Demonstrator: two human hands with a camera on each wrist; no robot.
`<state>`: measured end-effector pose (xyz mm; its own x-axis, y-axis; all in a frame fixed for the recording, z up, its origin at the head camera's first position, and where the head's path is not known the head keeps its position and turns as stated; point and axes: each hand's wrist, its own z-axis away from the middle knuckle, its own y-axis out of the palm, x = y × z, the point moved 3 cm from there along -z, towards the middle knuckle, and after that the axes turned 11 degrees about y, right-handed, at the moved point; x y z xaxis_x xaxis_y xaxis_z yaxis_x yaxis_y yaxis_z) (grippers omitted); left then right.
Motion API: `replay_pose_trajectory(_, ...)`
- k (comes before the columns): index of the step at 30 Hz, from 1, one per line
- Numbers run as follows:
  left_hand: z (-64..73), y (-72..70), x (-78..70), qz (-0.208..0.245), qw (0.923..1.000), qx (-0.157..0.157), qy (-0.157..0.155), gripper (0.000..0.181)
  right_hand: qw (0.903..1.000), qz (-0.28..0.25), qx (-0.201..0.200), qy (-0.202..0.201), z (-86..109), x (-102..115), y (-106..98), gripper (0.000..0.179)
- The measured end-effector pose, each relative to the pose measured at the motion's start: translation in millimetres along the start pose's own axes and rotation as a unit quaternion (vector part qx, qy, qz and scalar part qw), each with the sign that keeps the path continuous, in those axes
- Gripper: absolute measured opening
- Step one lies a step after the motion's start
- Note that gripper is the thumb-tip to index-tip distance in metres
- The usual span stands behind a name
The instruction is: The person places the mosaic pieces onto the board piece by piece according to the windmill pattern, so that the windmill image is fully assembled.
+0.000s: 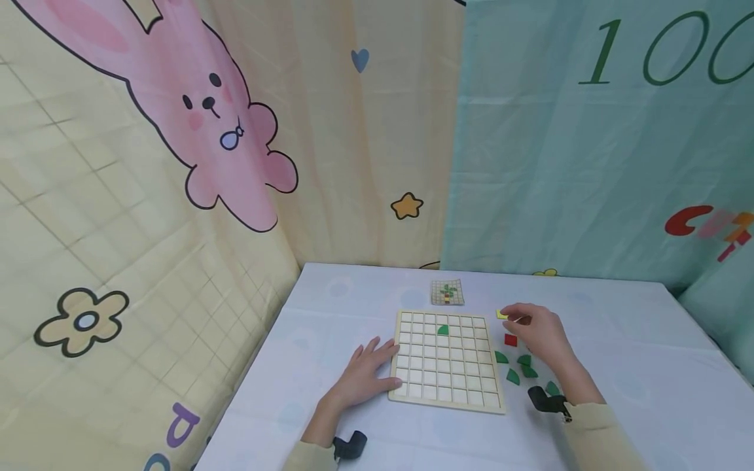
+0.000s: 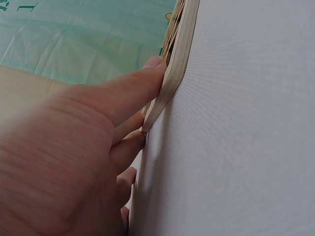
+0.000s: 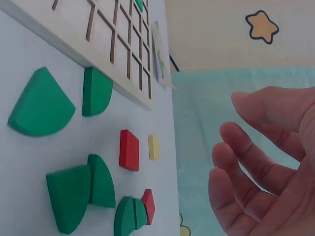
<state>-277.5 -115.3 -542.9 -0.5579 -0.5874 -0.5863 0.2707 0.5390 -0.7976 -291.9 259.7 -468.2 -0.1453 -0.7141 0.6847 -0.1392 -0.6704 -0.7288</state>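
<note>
A wooden grid board (image 1: 448,405) with white squares lies on the table, one green quarter-circle piece (image 1: 443,330) in an upper cell. At its left edge my left hand (image 1: 366,376) rests with fingers spread. In the left wrist view the thumb (image 2: 147,73) lies on the board's rim, other fingers against its side. My right hand (image 1: 538,333) hovers beyond the board's right side, close to a yellow piece (image 1: 501,314). Its fingers are loosely bent and nothing shows between them in the right wrist view. Below lie a red square block (image 3: 129,150) and several green quarter-circle pieces (image 3: 42,103).
A small pattern card (image 1: 437,294) lies behind the board, printed with a grid and a green, red and yellow figure. Another red block (image 3: 148,206) sits beside green pieces in the right wrist view. Printed curtains (image 1: 365,144) hang behind the white table (image 1: 330,307).
</note>
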Motion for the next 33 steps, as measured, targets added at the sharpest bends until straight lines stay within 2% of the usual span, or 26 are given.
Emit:
replay_pose_trajectory(13,-0.9,-0.1,1.0,-0.002,1.0000,-0.003,-0.001,0.076,0.9989,0.008,-0.024,0.040,-5.0,-32,-10,0.029)
replay_pose_trajectory(20,-1.0,0.3,0.6,-0.002,0.9999,0.000,-0.010,0.076,0.9978,0.007,-0.013,0.065,-5.9,-51,-7,0.029)
replay_pose_trajectory(33,-0.1,-1.2,-3.1,-0.004,0.9999,0.000,-0.013,0.075,0.9976,0.006,0.002,0.069,-11.2,-76,-1,0.026)
